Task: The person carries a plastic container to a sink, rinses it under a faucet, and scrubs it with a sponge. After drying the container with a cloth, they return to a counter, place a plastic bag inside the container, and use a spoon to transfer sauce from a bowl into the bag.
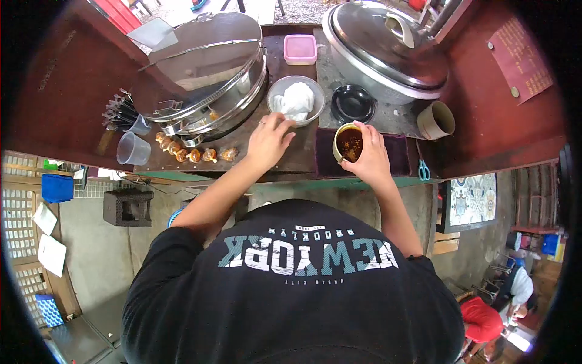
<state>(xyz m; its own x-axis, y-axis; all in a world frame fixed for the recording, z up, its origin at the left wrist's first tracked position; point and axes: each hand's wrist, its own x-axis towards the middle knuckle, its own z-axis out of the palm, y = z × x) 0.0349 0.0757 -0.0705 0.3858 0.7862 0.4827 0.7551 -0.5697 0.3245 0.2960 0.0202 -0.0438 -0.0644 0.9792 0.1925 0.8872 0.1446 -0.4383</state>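
Observation:
My right hand (371, 159) is wrapped around a paper cup (336, 147) of dark reddish-brown sauce (350, 144), tilted a little toward me, with bits floating in it. At the near rim of a clear plastic bowl (321, 100), my left hand (271, 141) has its fingers bent over the edge, thumb apart. White plastic bags (298, 100) lie bunched in that bowl, close to my left fingertips. Whether those fingers touch the plastic is hard to make out. Beyond my right hand sit stacked black bowls (353, 104).
A round lidded steel pan (209, 79) stands left, with skewered balls (180, 151) and a clear cup (133, 149) in front. To the right are a large lidded pot (388, 54), a brown cup (436, 120) and blue scissors (423, 168). A pink container (300, 50) is behind.

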